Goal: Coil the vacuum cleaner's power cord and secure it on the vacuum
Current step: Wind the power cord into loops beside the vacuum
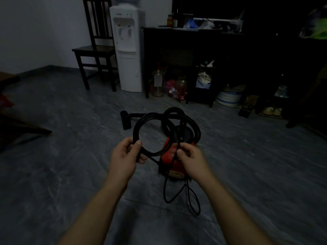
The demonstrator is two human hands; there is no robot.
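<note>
**A:** Your left grip (126, 156) is curled round the power cord (138, 126). Your thumb lies on top, and you hold the lower left of a coil of black loops.

**B:** Your right grip (190, 158) pinches a single strand of the same cord between thumb and fingers, just right of the coil. From your fingers that strand drops straight down.

**A:** You hold the coil upright in the air between your two grips, and its top edge overlaps the vacuum in the view.

**B:** The red vacuum (177, 167) sits on the floor (70, 174), partly hidden behind your right grip. The slack of the cord trails from it and lies in long loops on the tiles on your side.

**A:** The ribbed hose (196, 128) arcs over the vacuum's dark round top. The floor nozzle (126, 121) lies on the tiles to the left, beyond the coil.

**B:** Further out, a white water dispenser (128, 50) stands against the wall with a dark wooden chair (95, 50) just to its left. To its right is a dark tabletop (194, 30) with bottles on it and clutter underneath. The room is too dim for you to make out the small things there.
</note>
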